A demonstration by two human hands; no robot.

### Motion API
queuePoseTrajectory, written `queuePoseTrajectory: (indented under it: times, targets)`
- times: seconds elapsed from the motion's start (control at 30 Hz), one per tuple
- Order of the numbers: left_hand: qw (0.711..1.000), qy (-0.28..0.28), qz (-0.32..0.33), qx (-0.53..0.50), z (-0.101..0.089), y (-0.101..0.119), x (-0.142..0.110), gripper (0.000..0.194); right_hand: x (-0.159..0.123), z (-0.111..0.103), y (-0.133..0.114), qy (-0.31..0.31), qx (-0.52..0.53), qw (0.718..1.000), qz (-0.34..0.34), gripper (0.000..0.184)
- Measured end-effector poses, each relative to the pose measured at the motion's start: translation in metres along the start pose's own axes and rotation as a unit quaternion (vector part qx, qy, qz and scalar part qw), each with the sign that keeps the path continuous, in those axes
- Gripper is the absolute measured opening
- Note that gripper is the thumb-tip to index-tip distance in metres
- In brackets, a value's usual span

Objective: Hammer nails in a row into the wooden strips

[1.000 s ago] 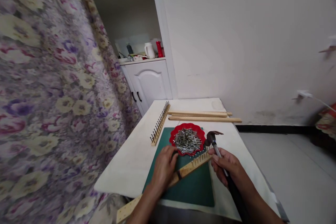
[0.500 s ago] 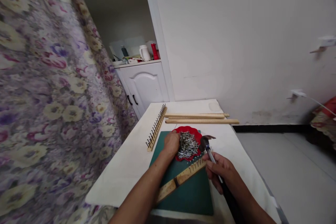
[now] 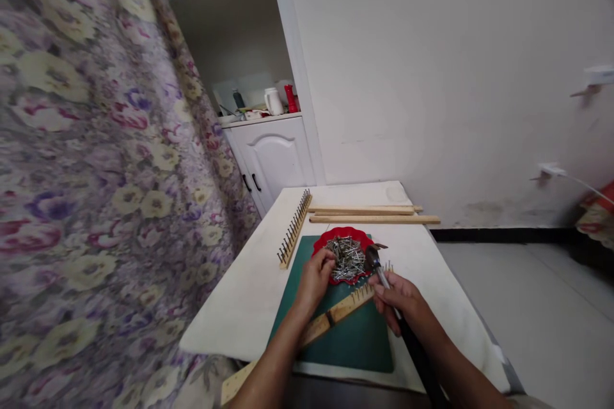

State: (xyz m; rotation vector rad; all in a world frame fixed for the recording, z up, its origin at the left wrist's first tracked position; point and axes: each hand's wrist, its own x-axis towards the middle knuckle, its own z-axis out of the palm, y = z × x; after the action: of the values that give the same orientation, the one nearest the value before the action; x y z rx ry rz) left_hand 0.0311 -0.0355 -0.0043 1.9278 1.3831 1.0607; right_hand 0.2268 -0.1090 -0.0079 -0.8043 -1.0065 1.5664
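Observation:
My right hand [image 3: 399, 299] is wrapped round the handle of a claw hammer [image 3: 373, 259], whose head stands just off the right rim of a red scalloped dish [image 3: 318, 244]. A heap of nails [image 3: 349, 258] fills that dish. At its left edge my left hand [image 3: 316, 276] has its fingers drawn together; whatever is between them is too small to make out. A wooden strip [image 3: 343, 308] with a row of upright nails at its far end slants under my hands across a green mat [image 3: 355, 348]. My left forearm hides part of the strip.
Another strip with a full row of upright nails [image 3: 294, 230] lies at the table's left. Bare wooden strips [image 3: 374, 220] lie along the back of the white-covered table [image 3: 240, 313]. A floral curtain [image 3: 129, 204] hangs at left, beside a white cabinet [image 3: 273, 147].
My left hand has drawn back slightly from the nails toward the near left rim of the dish, its fingers curled. The right hand keeps its hold on the hammer. The view has shifted slightly.

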Motion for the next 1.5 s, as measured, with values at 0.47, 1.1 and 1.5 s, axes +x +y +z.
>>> queuePoseTrajectory:
  times: [0.47,1.1,1.5]
  targets:
    - [0.975,0.040,-0.112,-0.190,0.033,-0.021,-0.055,0.015,-0.007,0.000,-0.009,0.003,0.068,0.997,-0.021,0.030]
    - [0.995,0.057,-0.065,-0.054,0.041,-0.020,-0.058,0.015,-0.009,0.002,-0.007,-0.015,0.037,0.999,0.001,0.028]
    - [0.996,0.045,-0.059,-0.050,0.042,-0.023,-0.060,0.012,-0.008,0.020,0.002,-0.071,-0.022,0.996,0.056,0.033]
